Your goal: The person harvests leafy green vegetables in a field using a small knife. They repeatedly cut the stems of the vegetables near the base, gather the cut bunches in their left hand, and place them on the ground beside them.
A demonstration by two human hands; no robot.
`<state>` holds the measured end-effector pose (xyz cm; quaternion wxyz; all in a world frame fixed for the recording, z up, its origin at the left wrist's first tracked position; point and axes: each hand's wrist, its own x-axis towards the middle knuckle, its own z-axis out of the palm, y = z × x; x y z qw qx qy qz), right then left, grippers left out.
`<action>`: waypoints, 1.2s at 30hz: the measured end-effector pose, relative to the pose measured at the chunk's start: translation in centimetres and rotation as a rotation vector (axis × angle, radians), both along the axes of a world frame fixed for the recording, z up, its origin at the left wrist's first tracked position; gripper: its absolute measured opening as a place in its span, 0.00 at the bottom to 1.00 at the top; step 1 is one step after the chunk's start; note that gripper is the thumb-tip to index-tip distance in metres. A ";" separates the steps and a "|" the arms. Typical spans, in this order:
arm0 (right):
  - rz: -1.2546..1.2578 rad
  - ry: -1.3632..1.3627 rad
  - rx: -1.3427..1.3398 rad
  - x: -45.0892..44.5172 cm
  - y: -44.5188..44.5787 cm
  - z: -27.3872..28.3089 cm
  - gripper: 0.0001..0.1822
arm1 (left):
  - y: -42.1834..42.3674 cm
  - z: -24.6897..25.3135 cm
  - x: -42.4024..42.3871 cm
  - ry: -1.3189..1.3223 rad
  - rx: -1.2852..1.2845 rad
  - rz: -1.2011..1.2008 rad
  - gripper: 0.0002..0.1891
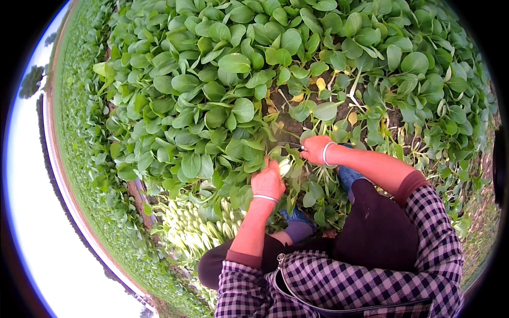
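Observation:
Low among leafy bok choy plants (pixel 234 63), my left hand (pixel 268 181) is closed around cut bok choy (pixel 284 167). Its pale stalk ends show at the right side of the fist, and leaves lie about the fingers. My right hand (pixel 319 150) grips a knife (pixel 290 144) whose thin blade points left, toward the plants; its handle is hidden in the fist. Beside my left forearm lies a pile of harvested bok choy (pixel 191 224) with pale stalks packed together.
Yellowed leaves (pixel 320 84) and stripped stems litter bare soil (pixel 289 124) ahead of my right hand. My blue-covered shoes (pixel 298 218) stand close among low leaves (pixel 314 194). More crop rows (pixel 83 159) run along the left.

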<state>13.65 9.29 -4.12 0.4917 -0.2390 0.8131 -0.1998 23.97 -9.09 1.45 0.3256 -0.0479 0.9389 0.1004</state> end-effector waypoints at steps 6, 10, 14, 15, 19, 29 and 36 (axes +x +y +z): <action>0.042 0.001 0.025 0.1 -0.1 -0.3 0.16 | 0.1 -0.1 0.3 0.016 0.081 0.097 0.21; 0.103 0.040 0.040 0.6 -0.8 -0.3 0.14 | -0.1 -0.6 0.8 0.006 0.061 0.100 0.22; 0.236 0.106 0.077 1.4 -1.2 -0.8 0.13 | -0.2 -1.0 1.3 0.027 0.065 0.106 0.22; 0.241 0.103 0.081 1.4 -1.2 -0.9 0.13 | -0.1 -0.9 1.2 0.056 0.074 0.102 0.22; 0.146 0.079 0.057 0.8 -0.5 -0.3 0.12 | 0.2 0.6 1.2 0.111 0.112 0.172 0.20; -0.673 -0.685 -0.362 1.0 -1.9 -1.4 0.20 | 1.9 5.5 -0.2 0.296 0.274 0.250 0.23; -0.931 -1.009 -0.395 0.7 -1.9 1.3 0.21 | 2.5 7.4 0.2 0.378 0.301 0.223 0.24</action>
